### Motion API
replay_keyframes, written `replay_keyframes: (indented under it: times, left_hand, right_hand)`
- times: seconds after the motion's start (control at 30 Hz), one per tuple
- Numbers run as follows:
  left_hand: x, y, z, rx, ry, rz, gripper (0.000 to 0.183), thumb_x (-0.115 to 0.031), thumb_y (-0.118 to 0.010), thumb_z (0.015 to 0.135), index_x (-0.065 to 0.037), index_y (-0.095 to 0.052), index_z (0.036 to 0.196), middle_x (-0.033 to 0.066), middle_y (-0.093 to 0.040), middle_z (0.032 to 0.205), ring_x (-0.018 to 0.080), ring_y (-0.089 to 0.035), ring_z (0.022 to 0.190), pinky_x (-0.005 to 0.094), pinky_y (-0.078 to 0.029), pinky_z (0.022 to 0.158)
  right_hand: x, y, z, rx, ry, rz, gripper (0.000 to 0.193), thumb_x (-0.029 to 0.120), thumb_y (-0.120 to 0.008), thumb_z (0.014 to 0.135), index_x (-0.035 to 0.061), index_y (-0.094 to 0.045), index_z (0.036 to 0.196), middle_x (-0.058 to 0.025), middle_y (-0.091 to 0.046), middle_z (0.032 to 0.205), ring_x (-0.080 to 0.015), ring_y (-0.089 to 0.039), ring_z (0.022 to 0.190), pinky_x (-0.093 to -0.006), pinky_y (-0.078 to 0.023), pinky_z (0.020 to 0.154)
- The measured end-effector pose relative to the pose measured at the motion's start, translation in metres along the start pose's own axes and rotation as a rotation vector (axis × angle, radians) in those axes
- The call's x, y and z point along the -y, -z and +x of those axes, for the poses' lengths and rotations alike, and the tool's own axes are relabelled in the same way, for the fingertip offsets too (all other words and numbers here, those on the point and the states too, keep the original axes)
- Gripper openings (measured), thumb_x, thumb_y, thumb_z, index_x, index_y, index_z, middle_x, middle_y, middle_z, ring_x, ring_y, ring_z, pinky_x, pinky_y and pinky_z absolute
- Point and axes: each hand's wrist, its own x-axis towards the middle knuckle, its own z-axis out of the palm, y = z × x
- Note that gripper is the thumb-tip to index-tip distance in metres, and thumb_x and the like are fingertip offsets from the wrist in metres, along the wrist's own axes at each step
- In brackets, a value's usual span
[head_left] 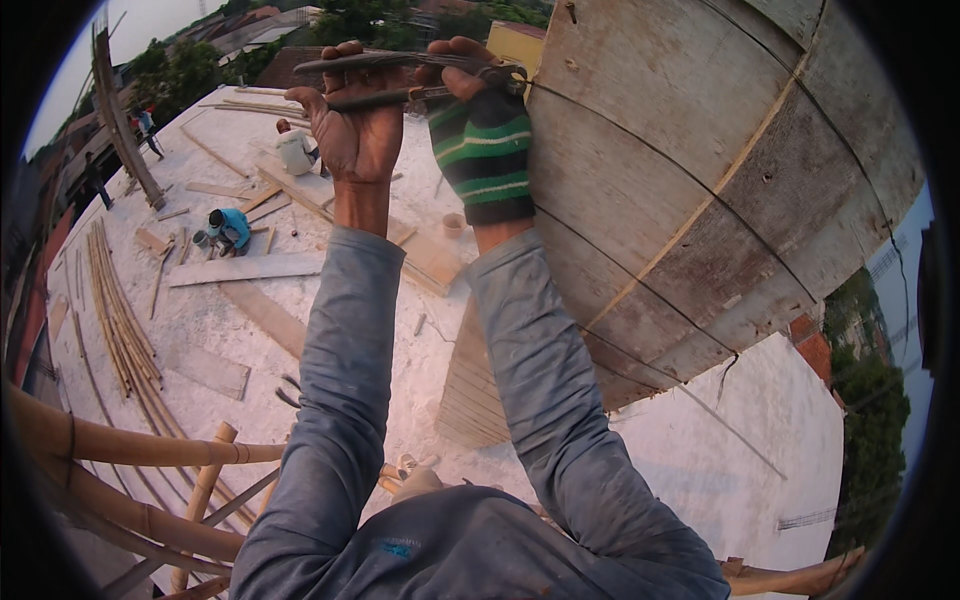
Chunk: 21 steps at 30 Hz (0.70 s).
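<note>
Both my arms reach up and forward beside a tall wooden formwork panel (pixel 640 170). A pair of dark steel pincers (pixel 506 77) lies sideways between my hands, its jaws toward the panel and its two handles pointing left. My bare left hand (pixel 368 140) is at the handles, palm showing, with fingers curled over the upper one. My right hand (pixel 482 150), in a green-and-black striped glove with bare fingertips, grips the pincers near the jaws. From beside the jaws a thin wire (pixel 650 148) runs down across the panel. Whether the jaws bite the wire cannot be made out.
Bamboo rails (pixel 150 445) cross at lower left. Far below, a pale slab (pixel 400 340) carries long bamboo poles (pixel 120 310), loose planks (pixel 245 268) and a bucket (pixel 453 224). One person in blue (pixel 232 230) and another in white (pixel 295 150) crouch there.
</note>
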Motion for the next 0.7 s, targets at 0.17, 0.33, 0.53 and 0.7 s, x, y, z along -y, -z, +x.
replay_keyframes:
  times: [0.17,0.33,0.53,0.7]
  left_hand:
    - [-0.001,0.003,0.000,-0.166,-0.037,0.041,0.060,-0.050,-0.066,0.094,-0.007,-0.061,0.136,0.0124,-0.062,0.138,0.0277,-0.052,0.133,0.0511,-0.035,0.120]
    - [0.004,0.001,0.004,-0.153,-0.022,0.012,0.059,-0.044,-0.068,0.096,-0.007,-0.057,0.141,0.0134,-0.057,0.145,0.0294,-0.048,0.138,0.0526,-0.031,0.123]
    - [0.010,-0.017,-0.010,-0.104,-0.077,0.114,0.066,-0.038,-0.068,0.097,-0.009,-0.045,0.152,0.0157,-0.042,0.158,0.0334,-0.034,0.148,0.0578,-0.019,0.127]
    - [0.013,-0.037,-0.014,-0.050,-0.087,0.246,0.059,-0.035,-0.062,0.102,-0.013,-0.043,0.153,0.0136,-0.040,0.160,0.0386,-0.028,0.151,0.0597,-0.016,0.128]
  right_hand:
    - [-0.001,-0.001,0.000,0.008,0.006,-0.040,0.037,0.001,-0.061,0.093,-0.0017,-0.059,0.130,-0.0104,-0.069,0.117,-0.0200,-0.067,0.106,-0.0309,-0.054,0.095]
    - [-0.003,0.002,0.001,0.034,0.012,0.017,0.041,0.000,-0.062,0.091,-0.0009,-0.058,0.133,-0.0106,-0.067,0.122,-0.0191,-0.065,0.111,-0.0310,-0.053,0.098]
    - [0.001,0.004,-0.003,0.153,-0.005,0.049,0.045,-0.001,-0.057,0.098,0.0008,-0.050,0.142,-0.0092,-0.062,0.133,-0.0130,-0.058,0.118,-0.0264,-0.047,0.107]
    - [0.004,-0.004,-0.002,0.248,0.019,0.071,0.049,0.000,-0.057,0.099,0.0005,-0.046,0.147,-0.0124,-0.060,0.137,-0.0187,-0.058,0.126,-0.0291,-0.046,0.110]
